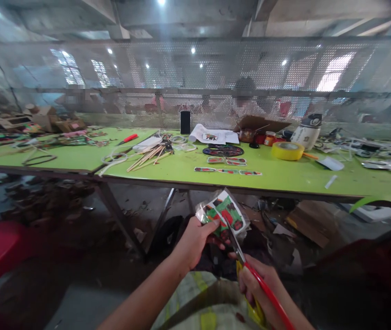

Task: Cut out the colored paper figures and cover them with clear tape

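Observation:
My left hand (198,238) pinches a small painted sheet (230,211), red and green on white with a clear plastic film around it, over my lap. In my right hand (259,277) is a pair of scissors (238,250) with red and yellow handles. Their blades lie at the sheet, pointing up and left; whether they are cutting into it I cannot tell. Several cut-out painted strips (228,171) and pieces (236,161) in similar colours lie on the green table in front of me.
The table's front edge (181,184) runs beyond my hands. On it are wooden sticks (149,156), a red-handled tool (128,139), yellow tape (287,151), a bottle (307,132), a phone (185,122) and papers (212,135). A red stool (3,256) stands left; cardboard (314,222) lies below.

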Tool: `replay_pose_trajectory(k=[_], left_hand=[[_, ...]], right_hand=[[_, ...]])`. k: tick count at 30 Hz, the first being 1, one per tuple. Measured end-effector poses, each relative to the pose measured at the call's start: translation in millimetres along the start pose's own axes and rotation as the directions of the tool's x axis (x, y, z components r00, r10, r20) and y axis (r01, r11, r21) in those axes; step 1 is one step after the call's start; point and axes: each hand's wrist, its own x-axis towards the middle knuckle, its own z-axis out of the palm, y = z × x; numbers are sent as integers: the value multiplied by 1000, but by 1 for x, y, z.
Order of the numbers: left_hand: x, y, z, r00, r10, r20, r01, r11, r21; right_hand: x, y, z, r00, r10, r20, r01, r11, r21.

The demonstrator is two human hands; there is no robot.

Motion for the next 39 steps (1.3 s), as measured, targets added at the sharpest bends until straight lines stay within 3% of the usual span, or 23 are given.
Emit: replay_pose_trajectory(k=[5, 15, 25, 34, 39], left_hand=[[-2, 4, 1, 999, 1, 48, -4, 999, 55], [-2, 4, 1, 997, 3, 75, -6, 999, 32], [-3, 6, 0, 996, -3, 88, -1, 999, 49], [0, 4, -2, 996, -17, 88, 11, 997, 75], [1, 2, -1, 998, -14, 65, 8, 996, 87]], right_hand=[[4, -3, -2, 994, -105, 17, 106, 993, -59], [0, -14, -4, 997, -51, 59, 57, 993, -105], [-2, -7, 0, 999, 28, 16, -26, 995, -101], [-5, -13, -3, 994, 84, 72, -73, 988, -138], [1, -5, -8, 991, -34, 127, 51, 990, -134]])
